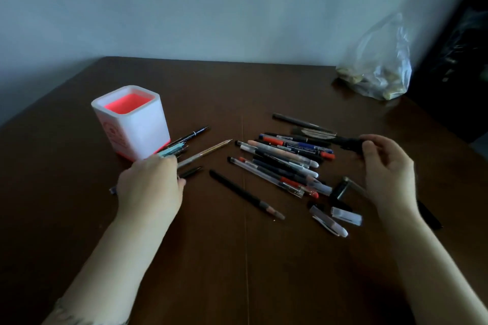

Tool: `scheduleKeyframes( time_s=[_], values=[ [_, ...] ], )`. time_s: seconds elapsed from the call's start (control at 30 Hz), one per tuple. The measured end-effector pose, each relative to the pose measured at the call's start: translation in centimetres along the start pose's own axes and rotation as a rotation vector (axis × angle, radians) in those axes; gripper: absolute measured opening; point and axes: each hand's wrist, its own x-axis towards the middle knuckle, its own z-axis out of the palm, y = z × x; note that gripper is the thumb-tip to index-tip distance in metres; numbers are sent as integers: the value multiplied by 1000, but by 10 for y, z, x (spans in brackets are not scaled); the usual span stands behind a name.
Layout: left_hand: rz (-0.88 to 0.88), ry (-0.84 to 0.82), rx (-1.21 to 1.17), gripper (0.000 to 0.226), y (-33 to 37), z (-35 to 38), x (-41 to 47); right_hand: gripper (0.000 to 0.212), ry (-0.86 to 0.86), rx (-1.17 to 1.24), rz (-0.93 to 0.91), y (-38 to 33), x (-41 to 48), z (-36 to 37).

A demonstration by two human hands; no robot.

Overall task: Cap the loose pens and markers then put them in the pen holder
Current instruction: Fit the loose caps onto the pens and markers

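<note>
left hand (150, 187) curled over pens (196, 133) beside pen holder (137, 129), grip can't tell | right hand (388, 166) pinches black marker (346, 141) | loose caps (346, 215) on tabletop (237, 272)

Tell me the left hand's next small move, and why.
Probably lift the bunch of pens and stand it in the pen holder. The left hand grips them right beside the holder, whose red inside looks empty. Whether they are all capped is too blurred to tell; the right hand pinches a black marker.
</note>
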Motion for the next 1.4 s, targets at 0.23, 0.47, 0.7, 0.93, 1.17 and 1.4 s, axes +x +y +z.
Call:
scheduleKeyframes(
  time_s=[0.23, 0.47, 0.7, 0.93, 1.17, 1.4],
  values=[
    [140, 45, 121, 30, 22, 15, -8, 28, -284, -255, -74, 8, -10, 24],
    [502, 129, -288, 33, 45, 18, -32, 28, -364, -609, -110, 7, 2, -14],
    [509, 138, -573, 26, 52, 21, -36, 24, -706, -815, -229, 21, -1, -36],
    [554, 154, -562, 23, 47, 24, -31, 18, -416, -535, -278, -19, -12, -40],
    [586, 153, -595, 24, 46, 21, -32, 17, -519, -103, -130, -36, -35, 14],
    [615, 166, -575, 19, 46, 25, -31, 24, -509, -23, -75, -21, -49, 21]
  ],
)
